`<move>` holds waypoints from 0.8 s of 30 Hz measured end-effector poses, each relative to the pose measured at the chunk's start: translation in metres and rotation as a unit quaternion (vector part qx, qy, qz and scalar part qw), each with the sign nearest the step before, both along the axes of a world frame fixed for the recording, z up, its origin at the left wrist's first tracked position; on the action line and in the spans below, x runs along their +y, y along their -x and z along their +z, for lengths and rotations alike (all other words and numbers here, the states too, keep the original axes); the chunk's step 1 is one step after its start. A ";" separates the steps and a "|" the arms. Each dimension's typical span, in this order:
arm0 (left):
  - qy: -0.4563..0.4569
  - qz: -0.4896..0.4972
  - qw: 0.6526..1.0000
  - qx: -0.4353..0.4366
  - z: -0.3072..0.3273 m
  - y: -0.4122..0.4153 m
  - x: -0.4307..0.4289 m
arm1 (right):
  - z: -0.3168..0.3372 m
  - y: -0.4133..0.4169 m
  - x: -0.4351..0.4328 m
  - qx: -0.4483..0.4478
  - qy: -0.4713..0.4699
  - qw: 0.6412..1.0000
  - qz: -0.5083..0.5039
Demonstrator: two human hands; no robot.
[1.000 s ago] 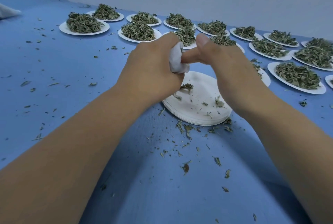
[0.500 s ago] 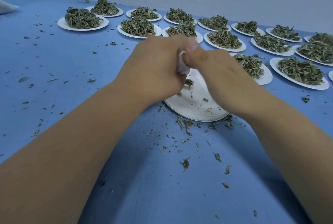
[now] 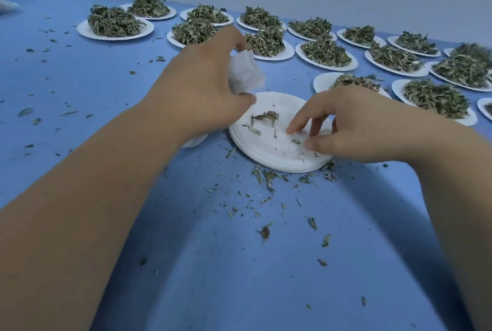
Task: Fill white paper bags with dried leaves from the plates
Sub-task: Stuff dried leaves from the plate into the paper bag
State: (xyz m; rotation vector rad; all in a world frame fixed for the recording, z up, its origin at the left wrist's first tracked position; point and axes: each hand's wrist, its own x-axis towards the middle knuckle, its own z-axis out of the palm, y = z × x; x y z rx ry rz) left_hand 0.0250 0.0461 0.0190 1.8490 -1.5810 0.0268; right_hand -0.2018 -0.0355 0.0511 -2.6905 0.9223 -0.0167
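Paper bag (image 3: 246, 72) is up in the left hand (image 3: 202, 86), pinched between the thumb underneath and the other fingers (image 3: 231, 38) curled over the top. That keeps it off the counter (image 3: 80, 78), hanging just over the far left edge of the stack of empty plates (image 3: 266, 163). The right hand (image 3: 359, 123) is well apart from the bag, low over the near right side of that stack. Its fingers (image 3: 295, 126) are bent and spread, thumb and index tips not meeting, nothing in them that I can see, with a tiny leaf bit lying between the tips. Can't tell if they're actually touching the plate. The left palm covers a good part of the bag, so I can't see its opening or how full it is. Something white (image 3: 194, 140) pokes out from under the left wrist, can't make out what. One of the heaped plates (image 3: 114, 24) sits half behind the right hand, and the ones at the right edge are cut off. What shows of the bag is white, soft and crumpled, a bit puffy. A few leaf scraps (image 3: 266, 116) lie on the top plate, and more crumbs (image 3: 266, 179) lie on the blue counter in front.
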 end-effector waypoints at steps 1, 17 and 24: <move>-0.018 0.004 1.000 -0.009 -0.001 -0.001 0.000 | -0.002 -0.001 -0.002 0.001 0.004 1.000 -0.005; -0.051 0.068 0.995 -0.050 -0.006 -0.016 -0.005 | -0.030 -0.031 0.006 -0.151 -0.003 0.988 -0.031; -0.101 0.046 0.990 -0.088 -0.013 -0.004 -0.007 | -0.030 -0.034 0.026 -0.082 0.015 0.994 0.069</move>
